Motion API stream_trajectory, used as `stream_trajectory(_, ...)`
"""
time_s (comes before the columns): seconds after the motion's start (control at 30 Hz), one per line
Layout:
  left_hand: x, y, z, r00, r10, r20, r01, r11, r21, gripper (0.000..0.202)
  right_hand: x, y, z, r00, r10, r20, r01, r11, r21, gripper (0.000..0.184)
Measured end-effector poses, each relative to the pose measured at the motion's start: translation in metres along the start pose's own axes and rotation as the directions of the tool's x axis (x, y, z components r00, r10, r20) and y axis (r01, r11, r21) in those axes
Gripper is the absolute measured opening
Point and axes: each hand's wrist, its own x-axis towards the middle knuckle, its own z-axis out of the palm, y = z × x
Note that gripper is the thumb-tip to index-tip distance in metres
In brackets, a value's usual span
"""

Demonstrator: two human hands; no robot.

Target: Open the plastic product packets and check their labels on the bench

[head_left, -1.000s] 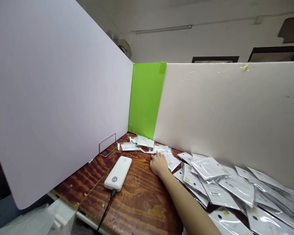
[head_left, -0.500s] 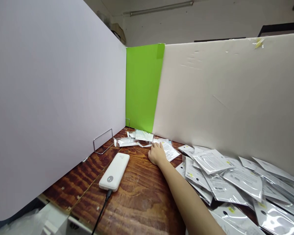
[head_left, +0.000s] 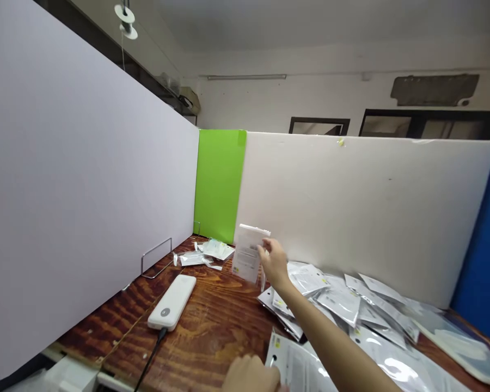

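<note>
Fingers pinched shut, the right hand (head_left: 274, 262) holds a small clear plastic packet with white card (head_left: 248, 253) upright, free of the heap of glossy clear packets (head_left: 343, 299) under its wrist; the left hand (head_left: 251, 377) grip is unclear.

- The desk (head_left: 212, 337) is dark reddish-brown wood with a strong grain.
- A white power bank (head_left: 171, 302) lies flat left of centre. A black cable (head_left: 149, 359) runs from its near end toward the front edge.
- A wire bracket (head_left: 155, 260) stands by the left partition.
- Small opened packets (head_left: 208, 252) lie scattered in the far corner.
- A heap of clear packets (head_left: 351, 302) covers the right side.
- One flat packet (head_left: 300, 370) lies at the near edge.
</note>
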Motion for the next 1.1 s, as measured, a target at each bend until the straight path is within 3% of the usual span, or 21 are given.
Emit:
stream_trajectory(0.1, -0.002, 0.004, -0.012, 0.969, -0.143, -0.199, 0.150, 0.988, 0.020, 0.028, -0.024, -0.019, -0.052, 0.998, 0.050, -0.036, -0.041, 0.974, 0.224, 0.028)
stream_trajectory(0.17, -0.008, 0.009, -0.019, 0.887, -0.230, -0.400, 0.196, 0.973, -0.125, 0.037, -0.053, -0.030, -0.084, 0.997, 0.067, -0.024, -0.056, 0.942, 0.330, 0.029)
stream_trajectory(0.23, -0.015, 0.018, -0.023, 0.764, -0.309, -0.567, 0.079, 0.917, -0.392, 0.035, -0.086, -0.038, -0.109, 0.995, 0.096, -0.011, -0.083, 0.909, 0.409, 0.028)
stream_trajectory(0.27, -0.018, 0.023, -0.023, 0.728, -0.341, -0.595, -0.041, 0.845, -0.533, 0.032, -0.102, -0.041, -0.119, 0.992, 0.125, 0.011, -0.116, 0.876, 0.468, 0.028)
stream_trajectory(0.3, -0.020, 0.028, -0.023, 0.740, -0.347, -0.577, -0.166, 0.737, -0.655, 0.031, -0.117, -0.043, -0.127, 0.985, 0.165, 0.043, -0.162, 0.828, 0.537, 0.028)
stream_trajectory(0.37, -0.023, 0.039, -0.019, 0.852, -0.267, -0.450, -0.302, 0.452, -0.840, 0.039, -0.143, -0.046, -0.135, 0.969, 0.220, 0.110, -0.240, 0.747, 0.620, 0.029)
stream_trajectory(0.4, -0.025, 0.044, -0.016, 0.905, -0.202, -0.375, -0.297, 0.332, -0.895, 0.041, -0.153, -0.047, -0.138, 0.965, 0.226, 0.134, -0.259, 0.734, 0.628, 0.028)
stream_trajectory(0.47, -0.029, 0.052, -0.010, 0.948, -0.125, -0.294, -0.263, 0.218, -0.940, 0.037, -0.168, -0.048, -0.140, 0.972, 0.188, 0.139, -0.233, 0.773, 0.590, 0.025)
stream_trajectory(0.53, -0.033, 0.057, -0.006, 0.941, -0.150, -0.304, -0.268, 0.216, -0.939, 0.031, -0.176, -0.049, -0.141, 0.983, 0.127, 0.137, -0.181, 0.821, 0.541, 0.023)
stream_trajectory(0.67, -0.041, 0.062, -0.005, 0.922, -0.194, -0.336, -0.267, 0.312, -0.912, 0.030, -0.183, -0.052, -0.145, 0.976, 0.089, 0.199, -0.178, 0.853, 0.491, 0.029)
stream_trajectory(0.8, -0.042, 0.064, -0.005, 0.941, -0.176, -0.290, -0.222, 0.328, -0.918, 0.034, -0.186, -0.055, -0.146, 0.946, 0.144, 0.289, -0.280, 0.813, 0.511, 0.032)
stream_trajectory(0.9, -0.042, 0.063, -0.004, 0.926, -0.220, -0.306, -0.216, 0.354, -0.910, 0.037, -0.186, -0.054, -0.144, 0.926, 0.170, 0.337, -0.338, 0.770, 0.541, 0.028)
stream_trajectory(1.1, -0.043, 0.062, -0.004, 0.895, -0.276, -0.351, -0.192, 0.472, -0.861, 0.041, -0.184, -0.046, -0.140, 0.957, 0.100, 0.273, -0.241, 0.800, 0.549, 0.016)
